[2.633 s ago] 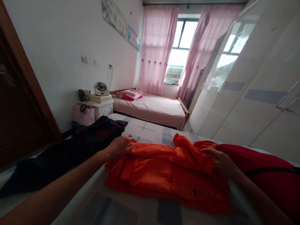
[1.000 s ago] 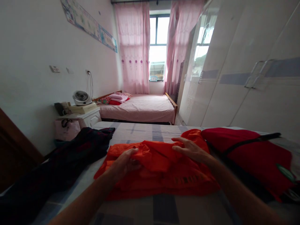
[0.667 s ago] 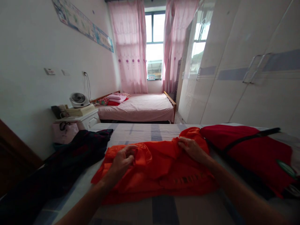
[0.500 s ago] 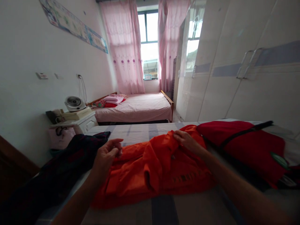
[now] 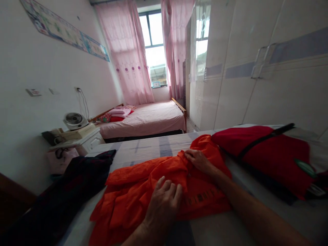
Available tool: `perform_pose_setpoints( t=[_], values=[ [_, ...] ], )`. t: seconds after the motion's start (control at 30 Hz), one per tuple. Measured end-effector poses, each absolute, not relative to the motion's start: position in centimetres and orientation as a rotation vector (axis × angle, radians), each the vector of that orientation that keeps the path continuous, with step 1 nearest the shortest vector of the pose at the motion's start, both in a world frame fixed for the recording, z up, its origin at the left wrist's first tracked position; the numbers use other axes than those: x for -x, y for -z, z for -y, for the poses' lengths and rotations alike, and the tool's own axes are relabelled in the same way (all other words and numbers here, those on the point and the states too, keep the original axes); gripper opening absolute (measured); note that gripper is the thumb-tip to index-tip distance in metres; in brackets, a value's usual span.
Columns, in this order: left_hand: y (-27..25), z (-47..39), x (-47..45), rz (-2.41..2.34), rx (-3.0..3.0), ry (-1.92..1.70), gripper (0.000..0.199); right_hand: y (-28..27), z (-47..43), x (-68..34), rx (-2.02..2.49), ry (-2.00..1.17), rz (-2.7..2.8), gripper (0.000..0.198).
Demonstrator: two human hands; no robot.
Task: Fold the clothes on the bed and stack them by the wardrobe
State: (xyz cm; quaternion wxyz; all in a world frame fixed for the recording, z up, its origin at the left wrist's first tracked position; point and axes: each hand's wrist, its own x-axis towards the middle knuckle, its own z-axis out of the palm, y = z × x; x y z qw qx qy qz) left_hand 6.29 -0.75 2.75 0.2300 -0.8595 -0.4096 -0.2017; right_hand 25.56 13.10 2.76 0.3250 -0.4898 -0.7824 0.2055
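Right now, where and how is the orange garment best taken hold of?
Likely by the far edge of the orange garment, left of the right hand, coming from above: it runs there in a long fold, uncovered, while the left hand covers the near middle.

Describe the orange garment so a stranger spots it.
On the near bed, look between the dark garment and black-strapped red item. The orange garment lies there, under the left hand and right hand; only it is bright orange.

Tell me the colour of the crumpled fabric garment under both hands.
The crumpled fabric garment is bright orange, seen best in the head view.
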Motion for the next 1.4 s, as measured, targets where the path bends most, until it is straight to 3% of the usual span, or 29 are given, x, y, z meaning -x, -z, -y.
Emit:
perform_pose_setpoints(
  t=[0.1, 0.2, 0.33, 0.5, 0.67, 0.7, 0.83, 0.9, 1.1, 1.27, 1.4],
  values=[
    [-2.9, 0.1, -6.7, 1.166, 2.416, 0.551, 0.013, -2.8, -13.1, -25.6, 1.272, -0.555, 2.037, 0.028],
    [-2.7, -0.1, -7.0, 1.195, 2.417, 0.536, 0.027, -2.8, -13.1, -25.6, 1.268, -0.568, 2.018, 0.027],
    [-3.1, -0.1, -6.7, 1.161, 2.411, 0.549, 0.009, -2.9, -13.2, -25.8, 1.255, -0.583, 1.997, 0.026],
    [-5.0, 1.1, -4.7, 1.015, 2.546, 0.895, 0.016, -3.2, -13.5, -26.5, 1.259, -0.6, 1.93, 0.03],
    [-4.1, 2.5, -3.0, 0.943, 2.623, 0.777, 0.012, -2.7, -13.8, -26.7, 1.312, -0.594, 1.936, 0.028],
    [-3.6, 2.7, -2.7, 0.967, 2.563, 0.77, 0.014, -2.6, -13.8, -26.7, 1.324, -0.592, 1.942, 0.028],
    [-2.4, 3.2, -1.3, 1.242, 2.317, 0.644, 0.053, -2.2, -13.8, -26.7, 1.351, -0.602, 1.979, 0.03],
    [-2.3, 3.4, -0.9, 1.432, 2.346, 0.603, 0.057, -2.1, -14.0, -26.8, 1.352, -0.601, 2.004, 0.032],
    [-4.8, 2.7, -0.5, 1.613, 2.504, 0.798, 0.031, -1.9, -14.1, -27.0, 1.359, -0.579, 2.065, 0.036],
    [-7.0, 1.6, 0.8, 1.255, 2.264, 0.819, 0.032, -2.1, -13.6, -26.6, 1.363, -0.569, 2.105, 0.034],
    [-5.8, 1.6, 2.1, 1.153, 2.267, 0.589, 0.029, -2.8, -13.2, -26.5, 1.342, -0.536, 2.099, 0.029]
  ],
)
